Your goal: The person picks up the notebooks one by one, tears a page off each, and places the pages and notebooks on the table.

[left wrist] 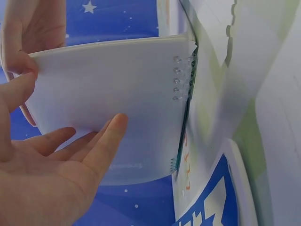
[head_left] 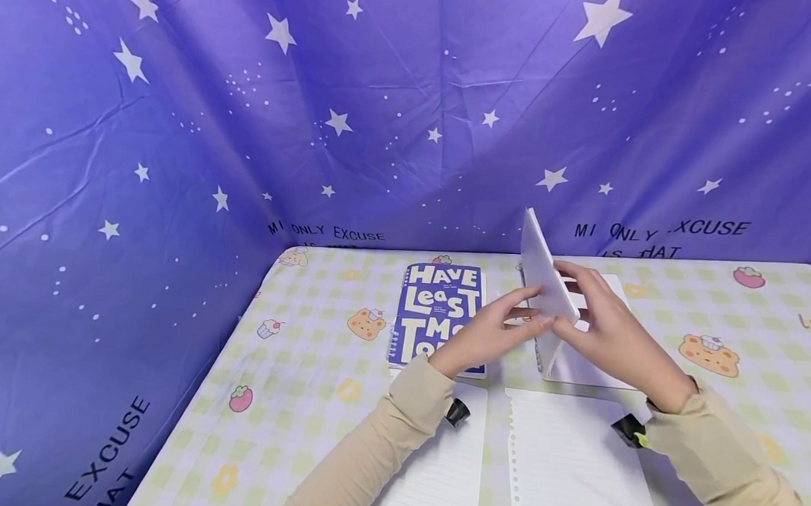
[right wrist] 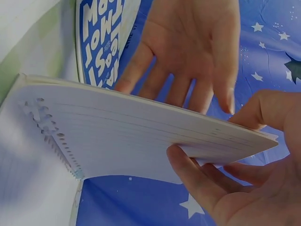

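A ring-bound notebook (head_left: 541, 264) stands opened at the back of the table, its front part raised nearly upright. My right hand (head_left: 611, 332) pinches the free edge of that raised part, fingers on the lined page (right wrist: 113, 127) and thumb on the outer side. My left hand (head_left: 484, 333) is at the outer side, its fingers fairly straight along the frosted cover (left wrist: 108, 89). In the left wrist view, the left thumb lies close to the right thumb at the edge. Clear binding rings (left wrist: 177, 81) show along the spine.
A blue notebook with white lettering (head_left: 438, 285) lies left of the opened one, partly behind my left forearm. Two loose lined sheets with punched edges, a left sheet (head_left: 445, 469) and a right sheet (head_left: 574, 453), lie in front. A purple star-printed curtain (head_left: 401, 77) hangs behind the table.
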`<action>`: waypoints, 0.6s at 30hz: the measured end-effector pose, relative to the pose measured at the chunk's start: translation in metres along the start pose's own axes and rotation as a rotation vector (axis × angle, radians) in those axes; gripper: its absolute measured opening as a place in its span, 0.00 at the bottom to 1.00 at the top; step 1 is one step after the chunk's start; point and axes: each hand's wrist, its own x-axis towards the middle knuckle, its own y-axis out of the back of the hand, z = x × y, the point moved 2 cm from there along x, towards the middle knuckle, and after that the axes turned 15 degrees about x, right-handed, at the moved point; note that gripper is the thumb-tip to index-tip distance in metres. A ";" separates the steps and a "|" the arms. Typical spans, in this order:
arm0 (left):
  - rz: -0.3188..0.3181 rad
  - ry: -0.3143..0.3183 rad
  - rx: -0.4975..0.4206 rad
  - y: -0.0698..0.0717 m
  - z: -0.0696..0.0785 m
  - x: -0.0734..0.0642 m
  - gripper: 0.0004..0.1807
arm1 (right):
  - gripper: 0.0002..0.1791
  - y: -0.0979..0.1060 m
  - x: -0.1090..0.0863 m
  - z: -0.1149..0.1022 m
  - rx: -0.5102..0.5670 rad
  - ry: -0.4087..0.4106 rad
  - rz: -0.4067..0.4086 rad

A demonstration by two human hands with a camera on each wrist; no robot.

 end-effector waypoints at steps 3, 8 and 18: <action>-0.012 -0.001 0.000 -0.002 -0.001 0.000 0.34 | 0.39 0.003 0.000 0.000 0.016 -0.025 0.003; -0.028 -0.017 -0.006 -0.006 0.000 0.001 0.34 | 0.39 0.008 0.001 0.002 0.022 -0.051 0.011; -0.050 -0.044 0.015 -0.009 0.000 0.002 0.34 | 0.38 0.016 0.003 0.003 0.014 -0.082 0.022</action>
